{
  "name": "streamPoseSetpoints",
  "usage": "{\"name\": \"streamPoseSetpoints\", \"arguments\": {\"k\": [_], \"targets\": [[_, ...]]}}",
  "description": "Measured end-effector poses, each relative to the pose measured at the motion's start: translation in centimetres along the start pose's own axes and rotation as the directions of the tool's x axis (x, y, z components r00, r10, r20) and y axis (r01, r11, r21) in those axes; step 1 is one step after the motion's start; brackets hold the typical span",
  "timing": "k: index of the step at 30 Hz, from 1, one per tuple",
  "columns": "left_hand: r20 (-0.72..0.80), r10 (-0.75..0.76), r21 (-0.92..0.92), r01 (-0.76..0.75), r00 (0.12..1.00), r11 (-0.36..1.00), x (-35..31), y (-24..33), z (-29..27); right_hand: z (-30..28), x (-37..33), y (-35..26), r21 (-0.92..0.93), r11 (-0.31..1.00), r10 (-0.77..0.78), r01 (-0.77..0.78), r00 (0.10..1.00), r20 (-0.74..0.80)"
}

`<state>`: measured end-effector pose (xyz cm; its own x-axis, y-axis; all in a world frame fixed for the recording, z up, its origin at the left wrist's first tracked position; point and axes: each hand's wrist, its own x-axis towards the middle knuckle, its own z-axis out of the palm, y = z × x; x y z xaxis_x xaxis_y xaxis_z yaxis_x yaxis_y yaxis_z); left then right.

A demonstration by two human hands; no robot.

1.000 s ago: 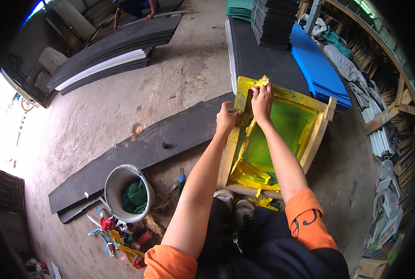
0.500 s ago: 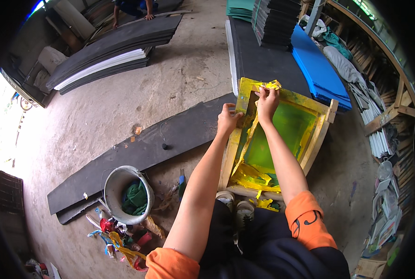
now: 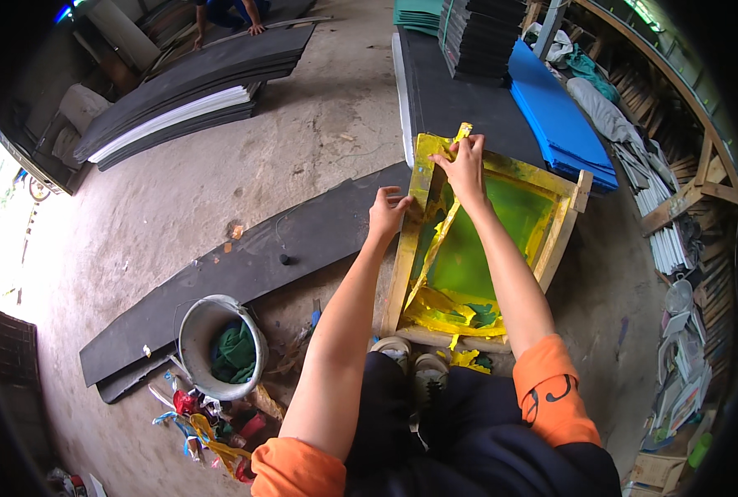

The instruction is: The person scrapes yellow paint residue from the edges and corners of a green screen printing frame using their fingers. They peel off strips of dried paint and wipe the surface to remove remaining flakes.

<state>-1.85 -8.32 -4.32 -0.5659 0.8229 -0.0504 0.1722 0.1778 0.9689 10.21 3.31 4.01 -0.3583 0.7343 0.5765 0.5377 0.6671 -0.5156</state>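
A wooden screen-printing frame (image 3: 556, 251) leans in front of my feet, its green mesh (image 3: 466, 269) edged with yellow tape. At the far left corner, my right hand (image 3: 466, 172) pinches a crumpled piece of yellow tape, whose end sticks up beyond the fingers. A loose, narrow tape strip (image 3: 432, 255) slants down the mesh's left side to a wrinkled heap of yellow tape (image 3: 439, 313) along the near edge. My left hand (image 3: 388, 214) is beside the frame's left rail, fingers loosely bent and apart, holding nothing.
A bucket (image 3: 188, 344) with dark green cloth (image 3: 233, 352) stands at left, beside colourful scraps (image 3: 211, 431). A long black sheet (image 3: 220, 277) lies behind it. Blue sheets (image 3: 559, 124) and a black stack (image 3: 480, 41) are beyond the frame. Another person (image 3: 232, 12) crouches at the far left.
My right hand has shifted slightly left at the far corner, and the tape bunch above it now stands narrower and more upright. My left hand has drawn a little off the rail.
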Motion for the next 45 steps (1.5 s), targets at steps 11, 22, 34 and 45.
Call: {"name": "streamPoseSetpoints", "arguments": {"k": [11,22,34,45], "targets": [[-0.211,0.23,-0.156,-0.264,0.95,0.952,5.7,4.0,2.0,-0.3,1.7,-0.2,-0.13,0.981,-0.119,0.144,0.976,0.183],[-0.196,0.168,-0.007,-0.173,0.966,0.985,6.5,5.6,5.4,-5.0,1.3,3.5,0.151,0.989,0.033,0.006,0.966,-0.255],[-0.145,0.24,-0.13,-0.259,0.96,0.957,5.9,4.8,5.2,-5.2,-2.0,4.0,-0.12,0.991,-0.048,0.054,0.998,0.051],[-0.103,0.21,-0.253,-0.23,0.972,0.94,6.0,2.4,4.9,-0.9,-0.7,0.5,-0.423,0.874,-0.167,0.238,0.966,0.198]]}}
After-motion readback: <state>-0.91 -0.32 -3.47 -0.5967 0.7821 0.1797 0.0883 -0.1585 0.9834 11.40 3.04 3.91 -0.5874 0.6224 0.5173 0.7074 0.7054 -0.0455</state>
